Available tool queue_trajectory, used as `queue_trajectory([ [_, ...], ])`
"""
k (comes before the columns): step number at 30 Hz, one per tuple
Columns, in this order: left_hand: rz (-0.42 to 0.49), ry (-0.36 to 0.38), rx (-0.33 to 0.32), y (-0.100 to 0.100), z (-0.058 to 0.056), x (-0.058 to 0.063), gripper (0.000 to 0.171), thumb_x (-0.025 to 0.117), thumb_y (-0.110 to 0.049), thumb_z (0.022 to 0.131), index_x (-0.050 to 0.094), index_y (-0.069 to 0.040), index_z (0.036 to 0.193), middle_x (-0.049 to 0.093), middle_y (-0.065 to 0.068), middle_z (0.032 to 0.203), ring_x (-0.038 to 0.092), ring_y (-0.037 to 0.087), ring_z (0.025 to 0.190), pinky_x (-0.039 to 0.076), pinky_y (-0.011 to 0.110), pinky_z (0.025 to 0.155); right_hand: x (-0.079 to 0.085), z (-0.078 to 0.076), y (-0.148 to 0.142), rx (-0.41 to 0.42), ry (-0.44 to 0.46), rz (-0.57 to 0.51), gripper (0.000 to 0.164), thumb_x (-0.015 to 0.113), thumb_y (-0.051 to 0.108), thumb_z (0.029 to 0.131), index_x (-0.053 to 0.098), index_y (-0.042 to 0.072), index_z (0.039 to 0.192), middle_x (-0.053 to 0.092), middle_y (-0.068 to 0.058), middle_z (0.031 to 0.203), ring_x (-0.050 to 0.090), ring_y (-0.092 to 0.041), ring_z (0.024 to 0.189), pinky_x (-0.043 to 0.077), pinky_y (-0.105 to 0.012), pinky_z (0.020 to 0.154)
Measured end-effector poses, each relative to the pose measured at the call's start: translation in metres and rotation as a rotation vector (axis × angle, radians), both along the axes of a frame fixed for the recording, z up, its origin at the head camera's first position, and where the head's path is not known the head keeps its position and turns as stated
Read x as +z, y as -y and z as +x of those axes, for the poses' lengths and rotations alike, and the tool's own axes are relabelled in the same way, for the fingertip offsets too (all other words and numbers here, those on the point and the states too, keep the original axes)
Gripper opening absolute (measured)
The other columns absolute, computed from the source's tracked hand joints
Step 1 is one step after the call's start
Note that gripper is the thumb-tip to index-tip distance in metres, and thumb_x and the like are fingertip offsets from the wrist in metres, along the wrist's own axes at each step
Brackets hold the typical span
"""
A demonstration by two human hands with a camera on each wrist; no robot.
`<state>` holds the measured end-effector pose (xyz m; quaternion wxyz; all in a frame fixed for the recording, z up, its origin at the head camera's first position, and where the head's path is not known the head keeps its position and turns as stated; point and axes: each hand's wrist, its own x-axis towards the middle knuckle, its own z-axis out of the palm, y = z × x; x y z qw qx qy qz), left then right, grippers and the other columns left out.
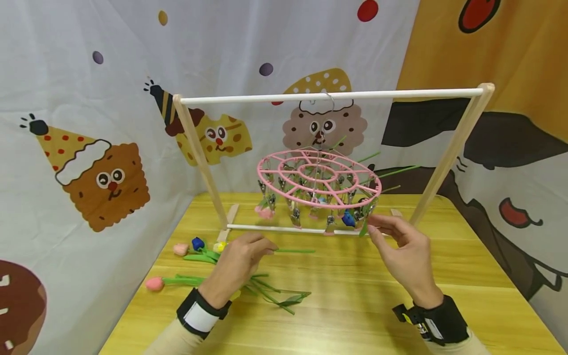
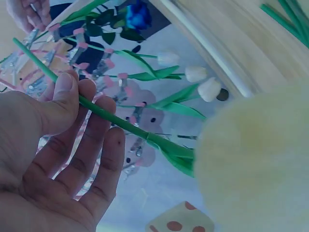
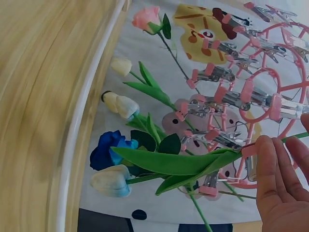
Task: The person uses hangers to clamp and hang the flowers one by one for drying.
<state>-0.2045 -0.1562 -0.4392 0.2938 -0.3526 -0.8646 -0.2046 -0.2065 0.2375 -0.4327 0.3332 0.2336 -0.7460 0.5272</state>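
My left hand [image 1: 241,259] pinches the green stem [image 2: 116,120] of a tulip between thumb and fingers. In the left wrist view its pale yellow head [image 2: 256,159] looms blurred. My right hand [image 1: 404,251] is at the right edge of a pink round clip hanger [image 1: 269,171], pinching a pink-tipped clip [image 3: 248,151]; the fingers partly hide it. From this clip a white-blue tulip [image 3: 110,181] with long green leaves hangs head down. Beside it hang a blue rose [image 3: 108,150], white tulips [image 3: 120,66] and a pink rose [image 3: 146,19].
The hanger hooks onto a white bar [image 1: 248,99] between wooden posts [image 1: 201,158]. At the left of the wooden table [image 1: 355,305] lie a pink tulip [image 1: 155,284], a peach flower [image 1: 180,249], a blue flower [image 1: 197,243] and several green stems. A printed curtain [image 1: 222,44] hangs behind.
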Motion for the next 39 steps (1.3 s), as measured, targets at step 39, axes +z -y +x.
queue_trajectory([
  [39,0.415,-0.099,-0.171,-0.043,0.001,0.029,0.022,0.088,0.008,0.098,0.087,-0.008,0.112,0.086,0.006,0.101,0.083,0.017,0.083,0.064,0.019,0.072,0.01,0.0,0.028,-0.108,-0.087,0.136,0.041,0.09,-0.005,0.098,0.082,-0.003,0.138,0.088,-0.023,0.122,0.081,0.006,0.106,0.059,-0.007,0.106],
])
